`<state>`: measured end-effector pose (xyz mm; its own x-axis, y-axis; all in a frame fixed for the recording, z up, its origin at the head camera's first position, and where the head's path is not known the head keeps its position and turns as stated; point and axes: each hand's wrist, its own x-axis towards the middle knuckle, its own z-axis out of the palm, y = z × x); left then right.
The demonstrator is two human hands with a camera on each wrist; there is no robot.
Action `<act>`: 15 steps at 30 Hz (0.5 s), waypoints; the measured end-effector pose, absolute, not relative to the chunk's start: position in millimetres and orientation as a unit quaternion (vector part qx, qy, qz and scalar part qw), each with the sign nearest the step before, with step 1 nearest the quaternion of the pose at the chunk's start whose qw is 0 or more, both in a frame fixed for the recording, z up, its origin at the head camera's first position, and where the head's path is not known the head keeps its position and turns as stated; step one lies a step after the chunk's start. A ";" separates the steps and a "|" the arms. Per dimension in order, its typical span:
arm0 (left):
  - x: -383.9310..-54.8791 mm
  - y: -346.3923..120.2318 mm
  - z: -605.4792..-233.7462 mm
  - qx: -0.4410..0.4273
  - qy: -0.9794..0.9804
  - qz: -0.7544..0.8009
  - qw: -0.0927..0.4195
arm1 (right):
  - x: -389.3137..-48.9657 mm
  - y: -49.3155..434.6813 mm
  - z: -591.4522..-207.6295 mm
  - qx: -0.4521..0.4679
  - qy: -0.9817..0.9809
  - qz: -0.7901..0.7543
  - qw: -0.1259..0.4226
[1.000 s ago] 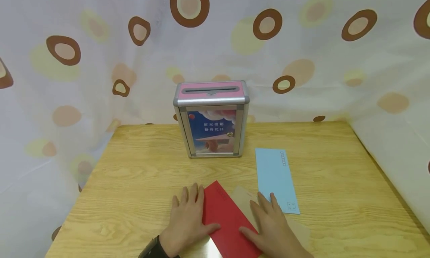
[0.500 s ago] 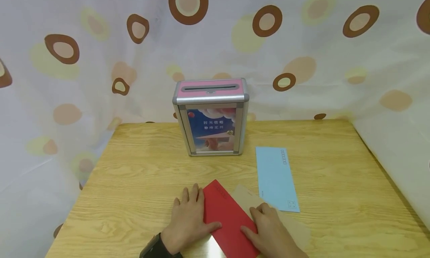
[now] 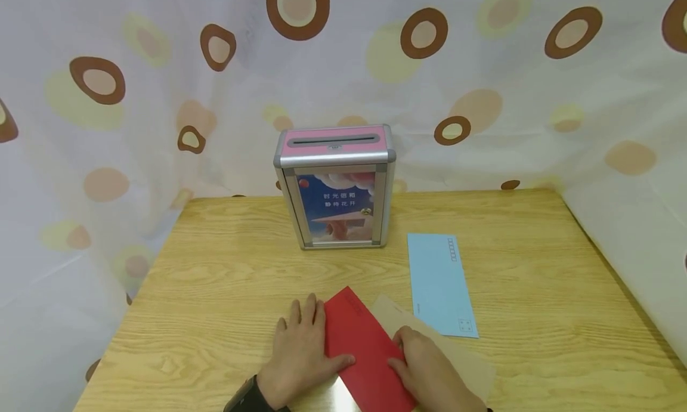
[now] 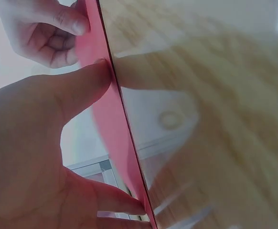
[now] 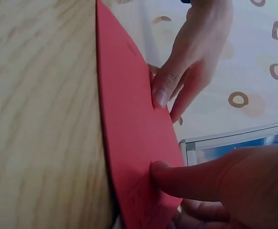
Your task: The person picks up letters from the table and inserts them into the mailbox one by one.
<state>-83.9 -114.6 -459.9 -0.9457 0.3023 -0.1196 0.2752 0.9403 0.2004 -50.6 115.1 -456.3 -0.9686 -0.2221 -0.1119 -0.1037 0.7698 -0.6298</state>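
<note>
A red envelope [image 3: 359, 340] lies slanted on the table in front of me, also seen in the left wrist view [image 4: 115, 114]. My left hand [image 3: 300, 355] rests at its left edge with fingers fairly straight and the thumb on its face. At the right edge, my right hand [image 3: 432, 364] pinches it, thumb on top and fingers curled under, as the right wrist view shows for the red envelope [image 5: 129, 105]. Partly under the red envelope and right hand lies a tan envelope [image 3: 472, 364]. A light blue envelope [image 3: 442, 287] lies beyond, overlapping or touching the tan one.
A silver-framed letter box [image 3: 335, 209] with a pink top and a slot [image 3: 334, 140] stands upright toward the back of the wooden table [image 3: 214, 281]. Patterned cloth [image 3: 343, 72] hangs behind and at both sides. A dark band [image 3: 249, 394] circles my left wrist.
My right hand's fingers have curled from spread out over the tan envelope to a pinch on the red envelope's right edge. My left hand has stayed almost still.
</note>
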 end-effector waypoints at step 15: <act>-89.8 -121.6 -456.2 0.121 0.973 0.191 0.040 | -49.8 122.3 -453.7 -0.098 0.894 -0.416 0.132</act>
